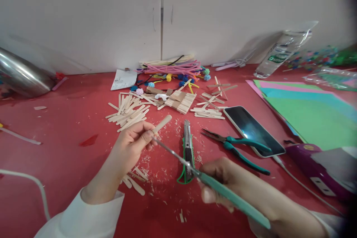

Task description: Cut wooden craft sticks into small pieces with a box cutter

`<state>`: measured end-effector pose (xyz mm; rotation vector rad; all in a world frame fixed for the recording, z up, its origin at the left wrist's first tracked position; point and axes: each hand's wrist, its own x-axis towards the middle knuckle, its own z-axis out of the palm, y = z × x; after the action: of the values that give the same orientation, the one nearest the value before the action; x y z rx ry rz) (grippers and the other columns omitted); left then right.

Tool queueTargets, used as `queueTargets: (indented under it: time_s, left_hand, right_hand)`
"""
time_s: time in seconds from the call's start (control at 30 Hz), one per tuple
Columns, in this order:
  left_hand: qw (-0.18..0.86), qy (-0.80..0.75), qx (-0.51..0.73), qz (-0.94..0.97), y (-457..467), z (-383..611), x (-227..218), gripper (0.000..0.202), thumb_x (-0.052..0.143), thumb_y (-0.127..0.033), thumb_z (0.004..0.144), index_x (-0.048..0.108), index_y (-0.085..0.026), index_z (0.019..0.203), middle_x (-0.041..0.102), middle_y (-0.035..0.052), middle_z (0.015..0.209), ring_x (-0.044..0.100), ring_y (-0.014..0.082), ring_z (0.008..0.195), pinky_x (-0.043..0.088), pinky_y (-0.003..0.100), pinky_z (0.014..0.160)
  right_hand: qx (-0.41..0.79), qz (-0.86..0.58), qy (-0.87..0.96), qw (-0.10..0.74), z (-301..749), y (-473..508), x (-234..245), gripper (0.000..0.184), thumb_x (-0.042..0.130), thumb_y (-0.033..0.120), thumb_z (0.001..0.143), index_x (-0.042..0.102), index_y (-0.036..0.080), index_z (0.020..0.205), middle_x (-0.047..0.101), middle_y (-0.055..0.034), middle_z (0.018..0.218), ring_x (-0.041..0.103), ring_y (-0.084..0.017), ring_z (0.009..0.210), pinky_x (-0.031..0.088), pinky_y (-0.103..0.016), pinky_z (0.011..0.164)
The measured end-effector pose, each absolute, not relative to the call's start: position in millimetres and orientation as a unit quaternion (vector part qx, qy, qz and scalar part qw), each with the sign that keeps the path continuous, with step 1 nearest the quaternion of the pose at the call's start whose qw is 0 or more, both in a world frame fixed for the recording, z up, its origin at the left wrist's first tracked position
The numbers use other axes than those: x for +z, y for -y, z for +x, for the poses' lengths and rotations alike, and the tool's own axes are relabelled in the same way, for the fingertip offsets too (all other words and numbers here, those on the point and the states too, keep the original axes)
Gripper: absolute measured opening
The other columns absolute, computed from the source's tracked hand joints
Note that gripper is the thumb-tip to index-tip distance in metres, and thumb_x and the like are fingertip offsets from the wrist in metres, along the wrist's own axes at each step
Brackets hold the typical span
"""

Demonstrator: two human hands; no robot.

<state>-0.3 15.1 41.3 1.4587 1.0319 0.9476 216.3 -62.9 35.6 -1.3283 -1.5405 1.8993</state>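
Observation:
Pinched between the thumb and fingers of my left hand (134, 147) is a wooden craft stick (163, 123), its rounded end pointing up and right. My right hand (220, 180) is closed around green-handled scissors (234, 200), seen nearly edge-on. Their metal blades reach up-left to the stick at my left fingertips; whether they cut into it cannot be made out. Under the blades lies a green utility knife (188, 148) on the red table (92, 178), with wood shavings around it. Cut stick pieces (136, 184) lie below my left hand.
A pile of craft sticks (129, 111) and pipe cleaners (173, 68) lie at the back. Pliers (231, 143) rest partly over a phone (251, 128) on the right. Beyond are a purple hot glue gun (312, 167), coloured paper (312, 115) and a bottle (279, 54).

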Motion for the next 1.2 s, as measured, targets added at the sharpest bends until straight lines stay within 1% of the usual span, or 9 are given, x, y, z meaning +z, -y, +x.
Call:
queueTargets:
  time_s: [0.07,0.2,0.37,0.43,0.57,0.67,0.73,0.9,1.2]
  left_hand:
    - [0.557,-0.433,0.423,0.569,-16.5,-1.0,40.0,0.008,0.061,-0.027,0.072,0.060,-0.019,0.070,0.059,-0.0023,0.056,0.049,0.0090,0.049,0.040,0.021,0.048]
    - [0.595,-0.444,0.444,0.503,-17.4,-1.8,41.4,0.012,0.065,-0.027,0.068,0.058,-0.017,0.068,0.059,-0.0026,0.054,0.046,0.0068,0.043,0.037,0.019,0.043]
    - [0.556,-0.461,0.465,0.512,-14.1,-1.8,42.1,0.013,0.064,-0.028,0.070,0.058,-0.017,0.073,0.060,-0.0027,0.056,0.048,0.0074,0.045,0.039,0.020,0.044]
    - [0.509,-0.477,0.466,0.545,-11.7,-1.4,41.8,0.012,0.062,-0.028,0.073,0.058,-0.017,0.077,0.061,-0.0023,0.058,0.050,0.0088,0.047,0.043,0.021,0.047]
    - [0.426,-0.494,0.458,0.603,-6.6,0.7,43.8,0.011,0.058,-0.030,0.077,0.058,-0.019,0.079,0.063,-0.0022,0.059,0.053,0.0102,0.049,0.045,0.022,0.048]
    - [0.398,-0.498,0.460,0.618,-4.1,1.7,45.4,0.010,0.056,-0.030,0.078,0.058,-0.020,0.078,0.064,-0.0022,0.059,0.054,0.0104,0.048,0.045,0.022,0.047]
    - [0.395,-0.499,0.458,0.621,-3.1,1.7,45.4,0.011,0.055,-0.030,0.078,0.059,-0.020,0.078,0.064,-0.0020,0.059,0.055,0.0106,0.047,0.045,0.021,0.047]
    - [0.411,-0.497,0.451,0.617,-1.9,1.8,43.6,0.012,0.056,-0.031,0.079,0.060,-0.020,0.080,0.065,-0.0018,0.060,0.056,0.0107,0.049,0.046,0.021,0.047]
    - [0.410,-0.497,0.447,0.620,-1.0,3.9,45.2,0.012,0.056,-0.030,0.078,0.059,-0.020,0.078,0.065,-0.0015,0.060,0.057,0.0113,0.049,0.046,0.021,0.047]
  right_hand:
    - [0.642,-0.489,0.559,0.190,216.8,62.8,36.4,0.048,0.064,0.062,0.064,0.044,0.019,0.056,0.035,0.0082,0.048,0.031,-0.007,0.045,0.021,-0.022,0.042]
    - [0.522,-0.559,0.616,0.190,215.7,63.1,36.2,0.036,0.068,0.049,0.067,0.050,0.018,0.063,0.037,0.0074,0.055,0.030,-0.008,0.052,0.024,-0.022,0.046]
    - [0.434,-0.582,0.673,0.144,212.8,66.1,32.2,0.029,0.067,0.042,0.071,0.049,0.019,0.071,0.052,0.0044,0.056,0.039,-0.010,0.050,0.028,-0.021,0.044]
    - [0.425,-0.572,0.690,0.129,212.9,68.7,32.7,0.029,0.065,0.044,0.073,0.048,0.020,0.073,0.056,0.0028,0.057,0.043,-0.011,0.050,0.030,-0.022,0.044]
    - [0.381,-0.539,0.735,0.153,212.6,71.9,35.2,0.030,0.060,0.047,0.076,0.047,0.020,0.080,0.059,0.0003,0.067,0.048,-0.013,0.054,0.034,-0.024,0.050]
    - [0.386,-0.553,0.726,0.134,210.3,70.1,33.7,0.030,0.056,0.049,0.079,0.046,0.021,0.077,0.054,0.0030,0.062,0.044,-0.012,0.051,0.032,-0.023,0.048]
    - [0.389,-0.572,0.712,0.118,208.5,68.5,31.4,0.034,0.056,0.053,0.078,0.045,0.022,0.072,0.049,0.0049,0.057,0.039,-0.011,0.049,0.030,-0.022,0.046]
    - [0.374,-0.586,0.706,0.137,206.6,68.0,27.3,0.041,0.056,0.061,0.075,0.048,0.021,0.069,0.045,0.0059,0.055,0.033,-0.010,0.048,0.028,-0.022,0.046]
    - [0.381,-0.588,0.698,0.147,207.1,66.1,29.2,0.043,0.056,0.063,0.074,0.058,0.019,0.074,0.052,0.0039,0.057,0.041,-0.011,0.050,0.030,-0.021,0.047]
